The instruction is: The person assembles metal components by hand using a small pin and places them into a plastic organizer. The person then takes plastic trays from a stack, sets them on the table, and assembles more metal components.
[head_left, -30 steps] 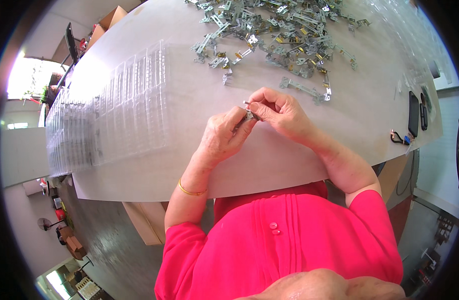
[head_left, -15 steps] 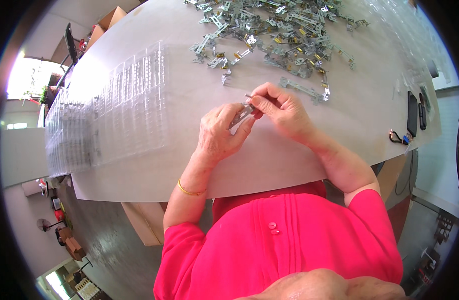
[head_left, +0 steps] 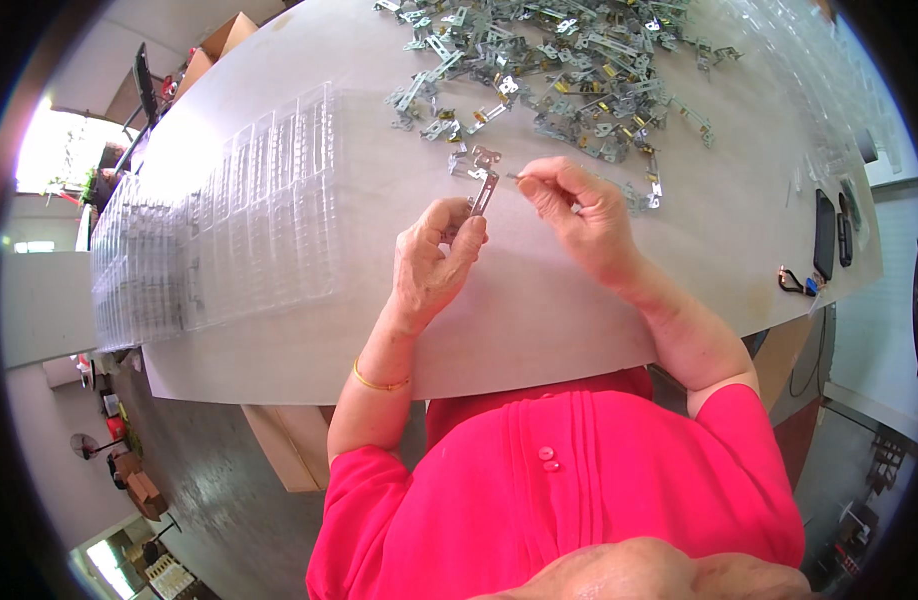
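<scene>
My left hand (head_left: 431, 262) is closed round the lower end of a slotted metal bracket (head_left: 486, 192), whose wider, shaped end points away from me. To its right, my right hand (head_left: 591, 225) pinches a small thin grey piece (head_left: 513, 177) between thumb and forefinger; its kind is too small to make out. A short gap separates this piece from the bracket. Beyond both hands lies a loose pile of similar metal brackets (head_left: 589, 100), some with yellowish parts. One bracket (head_left: 634, 195) rests on the table just behind my right hand.
Clear plastic trays (head_left: 279, 210) lie on the table at the left, with a stack of them (head_left: 139, 280) at its edge. More clear plastic (head_left: 799, 80) is at the far right. Small pliers (head_left: 799, 282) and a dark oblong object (head_left: 825, 232) sit near the right edge.
My hands were together around the bracket and have moved apart. The bracket now stands out from my left hand, and my right hand has drawn slightly right with the thin piece.
</scene>
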`<state>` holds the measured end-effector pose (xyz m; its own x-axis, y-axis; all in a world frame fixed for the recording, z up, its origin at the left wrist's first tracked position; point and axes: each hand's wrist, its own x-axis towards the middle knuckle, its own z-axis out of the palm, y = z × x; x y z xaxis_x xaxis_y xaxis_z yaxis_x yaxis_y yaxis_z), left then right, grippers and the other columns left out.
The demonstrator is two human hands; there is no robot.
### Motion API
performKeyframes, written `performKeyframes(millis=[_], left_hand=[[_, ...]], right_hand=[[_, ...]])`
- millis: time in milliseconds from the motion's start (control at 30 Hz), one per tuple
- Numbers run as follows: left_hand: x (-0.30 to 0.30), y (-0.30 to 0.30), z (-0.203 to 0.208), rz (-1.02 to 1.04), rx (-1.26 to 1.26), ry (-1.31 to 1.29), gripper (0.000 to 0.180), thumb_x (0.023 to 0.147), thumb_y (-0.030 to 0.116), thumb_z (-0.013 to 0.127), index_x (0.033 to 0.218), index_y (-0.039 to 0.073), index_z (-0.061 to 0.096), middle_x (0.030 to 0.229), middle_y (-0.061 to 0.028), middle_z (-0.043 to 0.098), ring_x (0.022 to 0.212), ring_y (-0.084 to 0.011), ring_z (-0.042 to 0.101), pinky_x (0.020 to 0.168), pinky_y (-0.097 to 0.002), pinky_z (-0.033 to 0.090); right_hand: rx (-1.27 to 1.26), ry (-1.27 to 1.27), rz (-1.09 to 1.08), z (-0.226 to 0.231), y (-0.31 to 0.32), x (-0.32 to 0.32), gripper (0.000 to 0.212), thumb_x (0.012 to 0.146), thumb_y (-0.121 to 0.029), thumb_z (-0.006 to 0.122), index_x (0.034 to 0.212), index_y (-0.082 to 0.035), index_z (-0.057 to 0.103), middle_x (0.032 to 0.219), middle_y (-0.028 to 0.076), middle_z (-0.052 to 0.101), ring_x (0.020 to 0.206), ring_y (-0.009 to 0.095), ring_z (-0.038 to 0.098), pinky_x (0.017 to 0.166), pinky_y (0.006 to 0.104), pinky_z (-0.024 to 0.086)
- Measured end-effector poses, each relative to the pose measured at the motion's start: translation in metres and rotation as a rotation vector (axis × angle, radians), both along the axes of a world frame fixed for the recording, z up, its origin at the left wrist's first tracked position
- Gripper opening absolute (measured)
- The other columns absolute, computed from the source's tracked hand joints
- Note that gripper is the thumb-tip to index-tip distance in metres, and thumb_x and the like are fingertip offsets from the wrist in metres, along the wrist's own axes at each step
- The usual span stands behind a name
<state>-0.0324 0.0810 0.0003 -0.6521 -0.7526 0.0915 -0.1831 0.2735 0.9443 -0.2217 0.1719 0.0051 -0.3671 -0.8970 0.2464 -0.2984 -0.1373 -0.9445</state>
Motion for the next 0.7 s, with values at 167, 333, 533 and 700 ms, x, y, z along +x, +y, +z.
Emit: performKeyframes(millis=[167, 333, 533, 700], left_hand=[[-0.006, 0.006, -0.002, 0.072, -0.224, -0.033, 0.019, 0.094, 0.011, 0.068, 0.108, -0.001, 0.063, 0.083, -0.0044, 0.067, 0.07, -0.0087, 0.061, 0.062, -0.0239, 0.051], [-0.009, 0.006, -0.009, 0.071, -0.371, -0.013, 0.022, 0.092, 0.01, 0.071, 0.109, 0.001, 0.062, 0.085, -0.006, 0.067, 0.069, -0.0118, 0.064, 0.062, -0.0264, 0.053], [-0.01, 0.006, -0.01, 0.014, -0.558, -0.074, 0.027, 0.088, 0.01, 0.072, 0.11, 0.001, 0.058, 0.078, -0.0088, 0.066, 0.064, -0.0216, 0.065, 0.056, -0.0324, 0.052], [-0.008, 0.008, -0.006, 0.099, -0.442, -0.011, 0.018, 0.091, 0.008, 0.068, 0.105, 0.0, 0.063, 0.082, -0.0096, 0.064, 0.066, -0.0172, 0.062, 0.06, -0.0299, 0.05]], right_hand=[[-0.085, 0.138, 0.017, -0.002, -0.001, 0.012, 0.008, 0.093, -0.008, 0.067, 0.1, -0.005, 0.065, 0.078, 0.01, 0.065, 0.067, 0.021, 0.063, 0.06, 0.0326, 0.048], [-0.136, 0.257, 0.033, -0.005, 0.001, 0.014, 0.007, 0.092, -0.005, 0.066, 0.099, -0.005, 0.064, 0.084, 0.016, 0.067, 0.072, 0.033, 0.065, 0.062, 0.0367, 0.05], [-0.007, 0.189, -0.012, -0.001, 0.002, 0.012, 0.007, 0.092, -0.007, 0.064, 0.098, -0.005, 0.062, 0.081, 0.017, 0.066, 0.071, 0.036, 0.065, 0.061, 0.0401, 0.05], [-0.011, 0.28, 0.088, 0.0, 0.004, 0.009, 0.004, 0.094, -0.007, 0.062, 0.097, -0.005, 0.061, 0.076, 0.016, 0.064, 0.064, 0.031, 0.063, 0.057, 0.0377, 0.048]])
